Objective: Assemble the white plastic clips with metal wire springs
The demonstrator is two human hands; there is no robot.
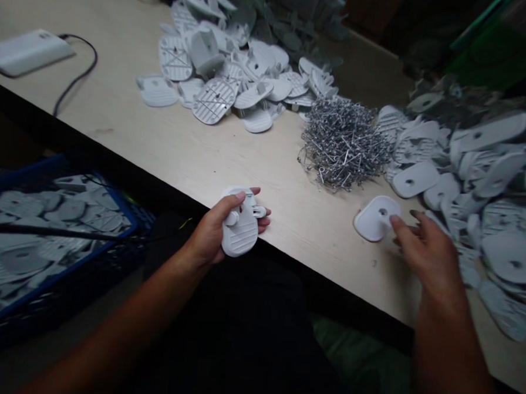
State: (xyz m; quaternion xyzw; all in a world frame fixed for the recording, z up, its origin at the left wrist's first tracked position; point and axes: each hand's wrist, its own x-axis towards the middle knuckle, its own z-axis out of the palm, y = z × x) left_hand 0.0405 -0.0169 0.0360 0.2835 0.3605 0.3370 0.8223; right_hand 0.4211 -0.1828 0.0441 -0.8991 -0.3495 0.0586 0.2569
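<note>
My left hand (212, 229) is closed around a white ribbed plastic plate (239, 243), held at the table's front edge. The plate's ribbed side faces up, and small lugs stick out of it. To the right, my right hand (428, 250) grips the edge of a smooth white oval plate with a hole (371, 220) between thumb and fingers. That plate is tilted close above the tabletop; whether it touches the wood I cannot tell. Beyond it lies a tangled heap of thin metal pins (343, 142).
Ribbed white plates (215, 100) are piled at the back, and smooth oval plates (503, 233) at the right. A blue crate (132, 208) full of white parts stands at the lower left, below the table (129, 137). A white power bank (28, 52) with a black cable lies upper left.
</note>
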